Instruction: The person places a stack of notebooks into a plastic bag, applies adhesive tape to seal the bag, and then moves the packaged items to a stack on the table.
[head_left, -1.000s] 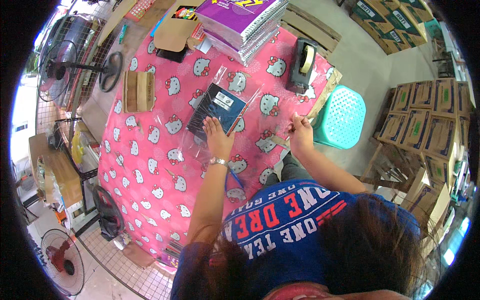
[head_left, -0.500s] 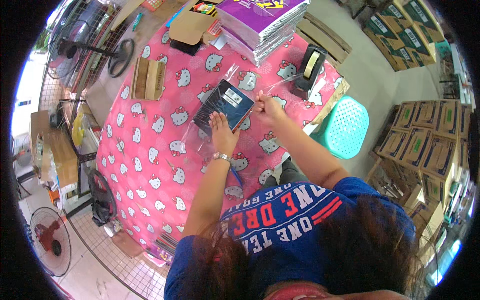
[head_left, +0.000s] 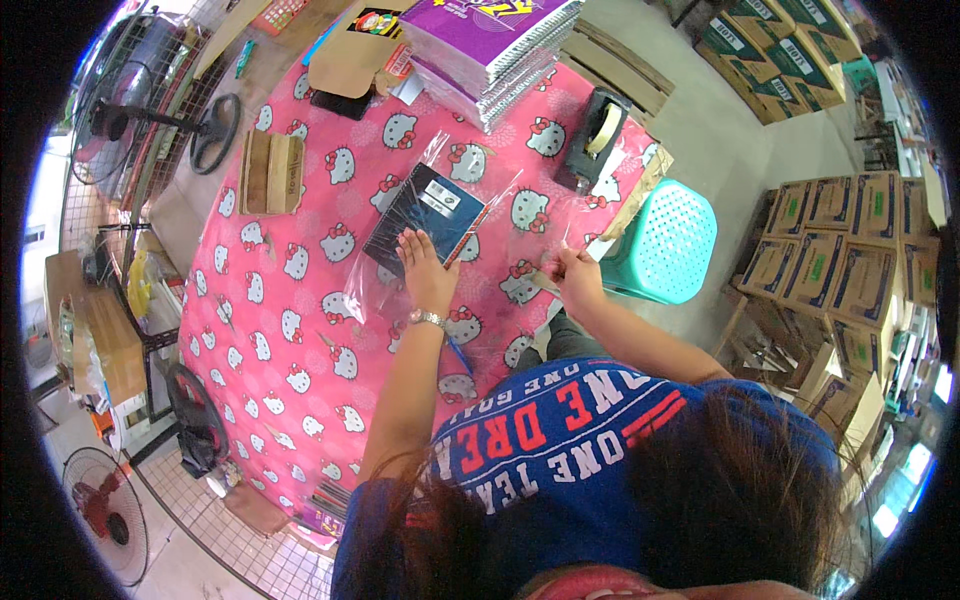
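Left hand lies flat, fingers straight and close together, hiding the lower part of the dark notebook mid-frame, on clear plastic! Right hand pinches narrow; its contents, I can't tell. The purple stack is cropped up top. Tablecloth sweeps lower left; its right edge runs near the right hand.

Dark notebook in loose clear film
Remotely, I see it lying flat, label up, left of the black tape dispenser.
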